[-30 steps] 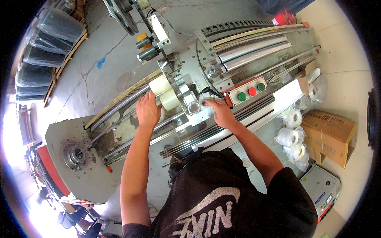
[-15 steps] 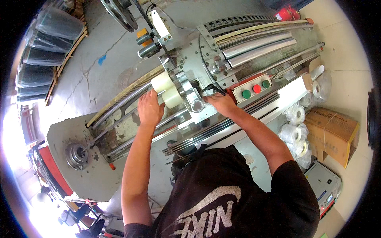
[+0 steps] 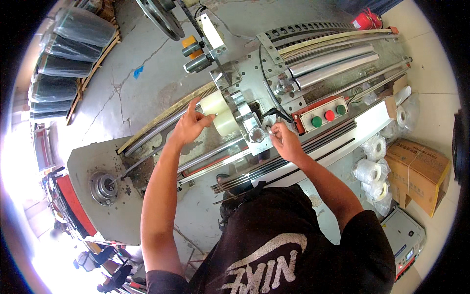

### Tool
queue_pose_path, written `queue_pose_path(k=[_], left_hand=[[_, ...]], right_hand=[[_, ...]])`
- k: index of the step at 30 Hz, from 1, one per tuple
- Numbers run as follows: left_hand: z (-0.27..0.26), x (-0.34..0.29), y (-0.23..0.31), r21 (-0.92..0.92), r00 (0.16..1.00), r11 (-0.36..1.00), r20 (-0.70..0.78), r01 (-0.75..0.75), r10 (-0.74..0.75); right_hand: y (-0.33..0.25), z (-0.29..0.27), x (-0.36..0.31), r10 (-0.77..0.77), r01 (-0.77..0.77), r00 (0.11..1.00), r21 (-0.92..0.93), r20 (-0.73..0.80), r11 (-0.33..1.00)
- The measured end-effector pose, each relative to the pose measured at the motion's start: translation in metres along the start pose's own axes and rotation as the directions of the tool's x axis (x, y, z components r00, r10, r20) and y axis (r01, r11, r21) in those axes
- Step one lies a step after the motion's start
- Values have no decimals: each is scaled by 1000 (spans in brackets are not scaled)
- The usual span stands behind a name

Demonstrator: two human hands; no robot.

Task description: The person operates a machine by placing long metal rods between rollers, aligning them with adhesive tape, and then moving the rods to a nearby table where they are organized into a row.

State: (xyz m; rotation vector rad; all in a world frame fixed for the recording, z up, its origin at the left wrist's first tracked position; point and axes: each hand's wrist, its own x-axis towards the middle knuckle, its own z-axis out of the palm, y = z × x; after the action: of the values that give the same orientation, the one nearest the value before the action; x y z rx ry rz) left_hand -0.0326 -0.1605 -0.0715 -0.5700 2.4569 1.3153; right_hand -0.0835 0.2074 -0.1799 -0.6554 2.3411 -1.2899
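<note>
Both hands at cream rollers (image 3: 226, 123) on a machine carriage (image 3: 250, 68)

Nearest: person's black shirt (image 3: 264, 230), then a bundle of dark rods (image 3: 320, 140) lying on a pale tray (image 3: 374, 115). Right hand (image 3: 286, 143) was at the carriage's near edge, thumb and index fingertips close together; couldn't tell if they pinched anything. Left hand (image 3: 190, 127) was just left of the cream rollers, index raised and spread from the thumb, thumb tip beside the near roller. Its other fingers were curled; couldn't tell whether they gripped the thin metal bar (image 3: 142, 162) there. Cream rollers sat side by side at the carriage's left. Control box (image 3: 323, 119), two green buttons and one red, was right of the right hand. Farther: silver rollers (image 3: 338, 70) on the right, spoked wheel (image 3: 159, 18) far left, red extinguisher (image 3: 363, 21) far right.
</note>
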Motion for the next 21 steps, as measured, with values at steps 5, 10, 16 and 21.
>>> queue_pose_path(k=[5,10,16,21], left_hand=[[3,6,2,36,998,999,51,-32,30],[10,9,-1,-53,999,998,22,-43,44],[5,-2,10,-197,999,980,-28,-39,34],[-16,-19,30,-332,999,943,19,-19,27]], right_hand=[[-15,5,-31,90,-76,995,232,-50,970],[-31,-3,-58,105,-76,992,335,-70,939],[-83,-22,-65,59,-22,996,462,-67,887],[-138,-1,-25,30,-14,999,625,-15,780]])
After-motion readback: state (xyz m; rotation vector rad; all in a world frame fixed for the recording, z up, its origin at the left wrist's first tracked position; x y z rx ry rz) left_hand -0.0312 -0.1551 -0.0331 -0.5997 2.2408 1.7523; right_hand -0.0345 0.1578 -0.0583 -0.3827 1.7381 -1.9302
